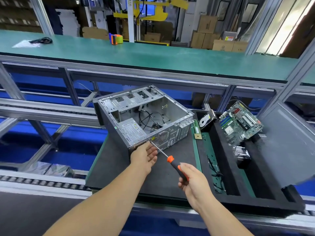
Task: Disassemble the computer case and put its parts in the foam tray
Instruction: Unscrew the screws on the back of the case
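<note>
Open case (144, 114) on a dark mat (110, 167), its side panel off. Right hand (191, 181) grips a screwdriver (172, 160), tip at a screw on the case's rear edge; left hand (144, 156) lies open, fingers straight, against the shaft below that edge. To the right, foam tray (225, 167) holds motherboard (240, 123), hard drive (207, 119), RAM stick (196, 129), heatsink (241, 153) and loose cables (215, 171); a grey panel (286, 142) rests on its far side

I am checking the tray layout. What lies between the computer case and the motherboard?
In the head view, a hard drive leans in the foam tray between the computer case and the motherboard, with a memory stick beside the case.
</note>
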